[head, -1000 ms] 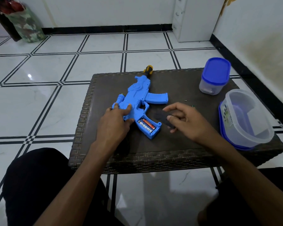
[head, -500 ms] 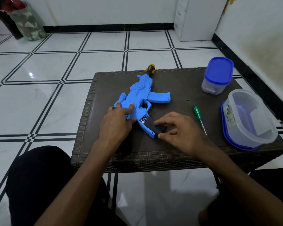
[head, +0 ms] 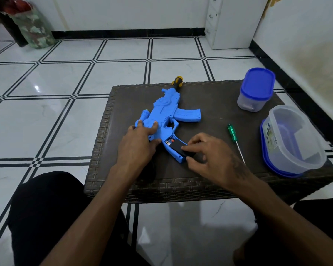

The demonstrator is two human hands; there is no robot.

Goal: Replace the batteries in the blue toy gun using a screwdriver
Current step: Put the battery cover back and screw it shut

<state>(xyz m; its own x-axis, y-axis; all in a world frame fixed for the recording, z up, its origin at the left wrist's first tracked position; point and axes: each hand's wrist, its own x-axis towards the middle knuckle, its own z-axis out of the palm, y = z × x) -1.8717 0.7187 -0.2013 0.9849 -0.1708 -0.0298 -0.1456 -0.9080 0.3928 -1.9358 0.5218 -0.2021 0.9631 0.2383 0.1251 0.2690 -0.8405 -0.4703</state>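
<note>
Black cover (head: 179, 149) now further over the blue toy gun (head: 162, 120) grip, seemingly pinched by right hand (head: 210, 156); left hand (head: 137, 144) flat on gun.

I have one view only, from the camera worn on the head. It looks forward and steeply down over the person's own forearms onto a low woven table (head: 210, 96), which sits close, at arm's reach, filling the middle of the picture. The wide angle bends the tiled floor (head: 46, 93) outward at the left and takes in the far wall (head: 123, 12) at the top.
</note>
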